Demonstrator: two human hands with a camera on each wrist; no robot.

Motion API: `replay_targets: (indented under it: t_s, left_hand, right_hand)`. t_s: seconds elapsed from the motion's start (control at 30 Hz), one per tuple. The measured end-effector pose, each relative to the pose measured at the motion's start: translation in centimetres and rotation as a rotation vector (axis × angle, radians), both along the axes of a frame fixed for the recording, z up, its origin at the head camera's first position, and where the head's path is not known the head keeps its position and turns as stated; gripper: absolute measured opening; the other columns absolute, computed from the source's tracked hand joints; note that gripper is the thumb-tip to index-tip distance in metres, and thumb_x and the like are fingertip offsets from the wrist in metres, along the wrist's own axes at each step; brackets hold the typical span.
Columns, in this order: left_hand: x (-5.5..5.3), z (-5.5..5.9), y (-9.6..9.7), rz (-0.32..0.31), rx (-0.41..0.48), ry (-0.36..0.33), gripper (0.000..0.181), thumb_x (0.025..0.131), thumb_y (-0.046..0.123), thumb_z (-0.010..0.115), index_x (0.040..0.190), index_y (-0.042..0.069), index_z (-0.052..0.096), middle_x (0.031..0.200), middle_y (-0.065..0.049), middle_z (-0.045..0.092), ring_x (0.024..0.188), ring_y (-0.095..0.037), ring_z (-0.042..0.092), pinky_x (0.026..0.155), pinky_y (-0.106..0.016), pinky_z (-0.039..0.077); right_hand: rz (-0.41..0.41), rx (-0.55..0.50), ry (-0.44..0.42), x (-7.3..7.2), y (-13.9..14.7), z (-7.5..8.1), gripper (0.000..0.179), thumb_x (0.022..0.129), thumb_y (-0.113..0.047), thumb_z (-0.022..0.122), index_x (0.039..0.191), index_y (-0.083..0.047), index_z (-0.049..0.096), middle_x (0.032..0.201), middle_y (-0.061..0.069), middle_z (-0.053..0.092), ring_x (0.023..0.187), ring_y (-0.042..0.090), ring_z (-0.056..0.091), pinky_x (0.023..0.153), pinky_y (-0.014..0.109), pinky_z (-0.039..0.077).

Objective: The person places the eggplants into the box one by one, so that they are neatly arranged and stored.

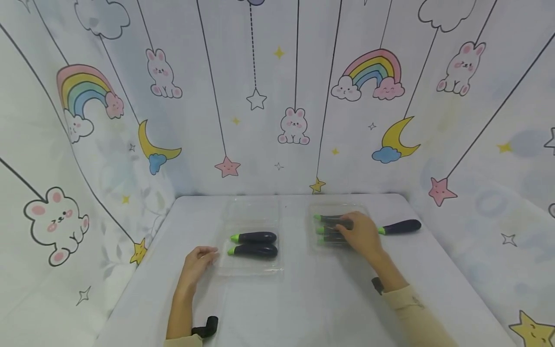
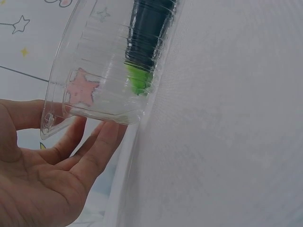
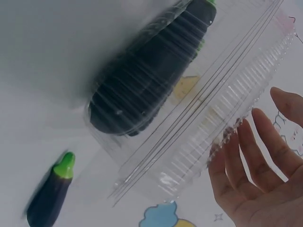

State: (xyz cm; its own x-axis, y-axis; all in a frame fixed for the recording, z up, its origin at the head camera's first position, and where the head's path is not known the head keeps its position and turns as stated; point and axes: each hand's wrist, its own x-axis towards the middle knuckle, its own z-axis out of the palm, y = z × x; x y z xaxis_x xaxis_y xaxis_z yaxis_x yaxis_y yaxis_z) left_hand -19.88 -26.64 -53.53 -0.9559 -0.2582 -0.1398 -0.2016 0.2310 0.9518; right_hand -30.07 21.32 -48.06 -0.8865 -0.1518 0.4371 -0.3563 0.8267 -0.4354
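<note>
Two dark toy eggplants with green tips lie in the left clear plastic box (image 1: 256,270); the front eggplant (image 1: 256,250) is beside the rear eggplant (image 1: 256,237). My left hand (image 1: 198,265) touches this box's left end, and in the left wrist view its fairly straight fingers (image 2: 102,146) meet the clear wall. Over the right clear box (image 1: 310,209), my right hand (image 1: 360,236) rests its extended fingers (image 3: 255,163) against the ridged plastic edge, thumb apart. Three eggplants (image 1: 331,218) show inside this box, partly covered by the hand.
A loose eggplant (image 1: 403,226) lies on the white table (image 1: 303,308) just right of the right box. The left box's clear lid (image 1: 251,209) stretches out behind it. Printed cloth (image 1: 260,62) with rabbits, stars and rainbows hangs round the table.
</note>
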Motion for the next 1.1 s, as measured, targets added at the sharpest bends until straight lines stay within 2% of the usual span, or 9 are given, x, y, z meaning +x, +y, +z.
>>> replay_targets:
  t_s: [0.13, 0.3, 0.47, 0.67, 0.8, 1.0, 1.1]
  left_hand:
    - [0.1, 0.0, 0.0, 0.002, 0.005, 0.004, 0.037, 0.102, 0.018, 0.064, 0.132, -0.003, 0.059, 0.128, -0.02, 0.067, 0.111, -0.032, 0.06, 0.09, -0.035, 0.049]
    - [0.1, -0.2, -0.1, 0.001, 0.011, 0.006, 0.034, 0.102, 0.019, 0.064, 0.129, -0.002, 0.061, 0.124, -0.017, 0.068, 0.106, -0.029, 0.06, 0.086, -0.032, 0.05]
    - [0.0, -0.3, -0.1, 0.004, 0.007, 0.014, 0.033, 0.102, 0.019, 0.064, 0.128, -0.002, 0.061, 0.122, -0.018, 0.068, 0.101, -0.025, 0.059, 0.083, -0.031, 0.049]
    - [-0.1, -0.3, -0.2, 0.003, 0.002, 0.006, 0.034, 0.103, 0.019, 0.063, 0.129, -0.002, 0.061, 0.124, -0.019, 0.068, 0.107, -0.029, 0.061, 0.084, -0.031, 0.049]
    - [-0.1, -0.3, -0.2, 0.002, 0.001, -0.001, 0.035, 0.102, 0.02, 0.064, 0.129, -0.002, 0.061, 0.125, -0.019, 0.069, 0.109, -0.03, 0.062, 0.083, -0.03, 0.049]
    - [-0.3, -0.3, -0.2, 0.007, 0.01, -0.003, 0.035, 0.102, 0.019, 0.065, 0.129, -0.002, 0.061, 0.126, -0.019, 0.068, 0.111, -0.031, 0.062, 0.083, -0.03, 0.049]
    - [-0.3, -0.2, -0.1, 0.006, 0.005, -0.001, 0.035, 0.102, 0.02, 0.064, 0.129, -0.003, 0.06, 0.126, -0.018, 0.068, 0.111, -0.031, 0.062, 0.084, -0.03, 0.049]
  right_hand:
    - [-0.024, 0.002, -0.014, 0.2, 0.9, 0.1, 0.029, 0.092, -0.025, 0.08, 0.112, -0.004, 0.076, 0.118, 0.018, 0.073, 0.111, 0.04, 0.067, 0.096, 0.057, 0.052]
    - [-0.05, 0.003, -0.018, 0.3, 2.0, 0.2, 0.027, 0.092, -0.027, 0.079, 0.111, -0.006, 0.077, 0.121, 0.019, 0.072, 0.107, 0.042, 0.068, 0.088, 0.058, 0.054]
    - [-0.059, 0.0, -0.011, 0.1, 3.0, 0.2, 0.028, 0.093, -0.026, 0.079, 0.111, -0.005, 0.077, 0.122, 0.021, 0.072, 0.113, 0.045, 0.066, 0.092, 0.061, 0.052]
    - [-0.081, -0.024, -0.026, 0.1, 4.2, 0.3, 0.029, 0.093, -0.025, 0.079, 0.113, -0.005, 0.077, 0.122, 0.024, 0.071, 0.112, 0.048, 0.065, 0.089, 0.064, 0.052]
    - [-0.085, -0.031, -0.013, 0.0, 4.9, 0.5, 0.031, 0.092, -0.025, 0.079, 0.114, -0.004, 0.076, 0.119, 0.025, 0.071, 0.108, 0.048, 0.066, 0.085, 0.063, 0.053]
    - [-0.112, -0.026, -0.006, -0.3, 6.0, 0.5, 0.032, 0.093, -0.025, 0.078, 0.116, -0.003, 0.076, 0.118, 0.025, 0.071, 0.108, 0.047, 0.066, 0.086, 0.062, 0.051]
    - [-0.119, -0.028, 0.024, -0.5, 6.8, 0.3, 0.032, 0.093, -0.024, 0.078, 0.117, -0.002, 0.076, 0.116, 0.025, 0.071, 0.107, 0.047, 0.067, 0.086, 0.063, 0.051]
